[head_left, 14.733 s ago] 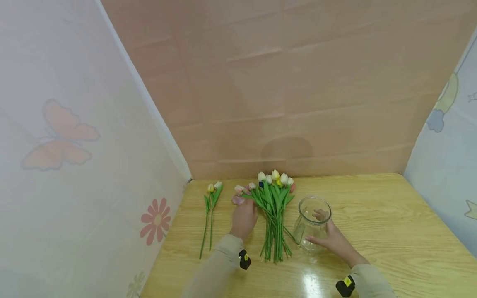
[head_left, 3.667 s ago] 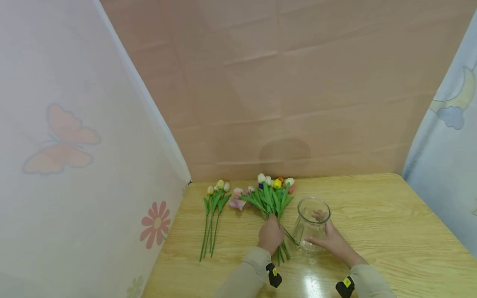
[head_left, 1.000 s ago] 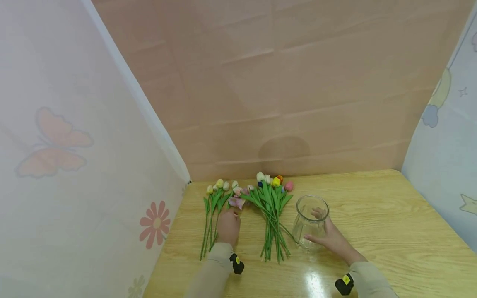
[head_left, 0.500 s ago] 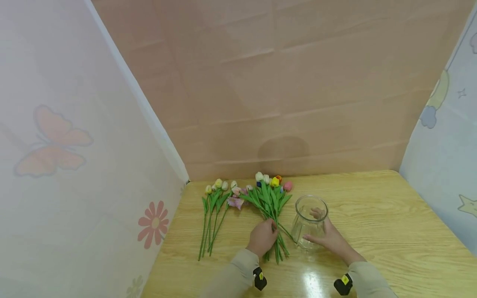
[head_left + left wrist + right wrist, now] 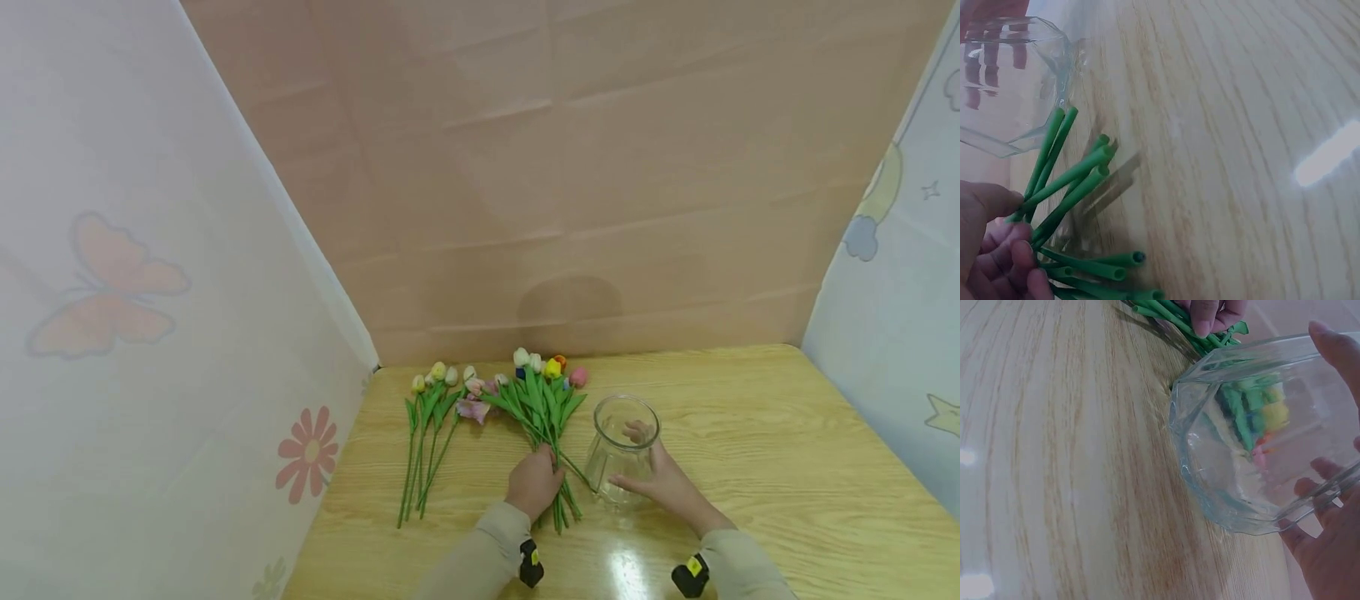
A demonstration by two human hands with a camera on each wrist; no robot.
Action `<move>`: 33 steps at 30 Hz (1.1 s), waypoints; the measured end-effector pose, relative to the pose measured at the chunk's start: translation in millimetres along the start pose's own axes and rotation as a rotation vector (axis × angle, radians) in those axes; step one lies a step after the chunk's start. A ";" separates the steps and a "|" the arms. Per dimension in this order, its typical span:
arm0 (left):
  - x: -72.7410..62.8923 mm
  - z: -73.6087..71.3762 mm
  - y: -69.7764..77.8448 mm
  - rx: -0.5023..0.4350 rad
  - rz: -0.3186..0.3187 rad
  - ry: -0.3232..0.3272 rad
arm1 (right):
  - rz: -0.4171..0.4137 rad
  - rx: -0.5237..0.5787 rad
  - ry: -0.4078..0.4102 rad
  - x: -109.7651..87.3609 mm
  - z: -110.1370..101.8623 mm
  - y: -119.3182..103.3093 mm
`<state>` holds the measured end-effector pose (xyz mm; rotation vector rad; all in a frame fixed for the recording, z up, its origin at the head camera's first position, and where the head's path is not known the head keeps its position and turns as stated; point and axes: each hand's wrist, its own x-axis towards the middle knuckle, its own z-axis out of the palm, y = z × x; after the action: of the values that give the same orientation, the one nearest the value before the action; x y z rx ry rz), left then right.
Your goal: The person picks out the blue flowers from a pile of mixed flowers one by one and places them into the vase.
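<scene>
In the head view, a bunch of artificial tulips (image 5: 553,405) with white, yellow, orange and pink heads lies mid-table, heads to the back. My left hand (image 5: 536,482) is at their stems; in the left wrist view its thumb and fingers pinch green stems (image 5: 1077,178), whose cut ends fan out past the fingertips. How many stems it pinches I cannot tell. A clear glass vase (image 5: 609,467) with a round rim stands just right of the bunch. My right hand (image 5: 663,483) holds it from the right, thumb in front and fingers behind, seen through the glass.
Left of the bunch, several pale yellow and white tulips (image 5: 429,417) lie side by side on the wooden table (image 5: 772,467). Between the groups are light pink tulip heads and a purple flower (image 5: 474,409). A brown backdrop (image 5: 570,208) rises behind, with printed white sheets at both sides.
White and pale yellow tulips have gone from the middle bunch to the left group. Within the last second my left hand has come back right to the bunch's stems. The right hand stays on the vase.
</scene>
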<state>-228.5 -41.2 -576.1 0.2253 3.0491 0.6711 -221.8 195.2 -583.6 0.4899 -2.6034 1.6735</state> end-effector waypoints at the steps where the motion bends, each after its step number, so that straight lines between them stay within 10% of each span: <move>1: -0.1 -0.2 -0.9 -0.028 0.000 -0.004 | 0.000 0.000 -0.001 0.0 0.2 0.4; 14: 4.7 -21.8 -0.5 -0.486 -0.029 0.061 | -0.011 -0.007 0.000 0.5 -0.3 -1.6; 23: 4.7 -51.6 -2.6 -0.612 0.097 0.160 | 0.004 -0.007 0.000 -0.8 0.1 -2.1; 33: 13.4 -105.9 -38.3 -0.575 0.241 0.657 | 0.009 -0.012 0.006 -2.0 1.2 -3.2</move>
<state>-251.5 -117.8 -495.7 0.4302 3.2098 1.9289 -218.9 193.5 -581.7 0.4722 -2.6137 1.6582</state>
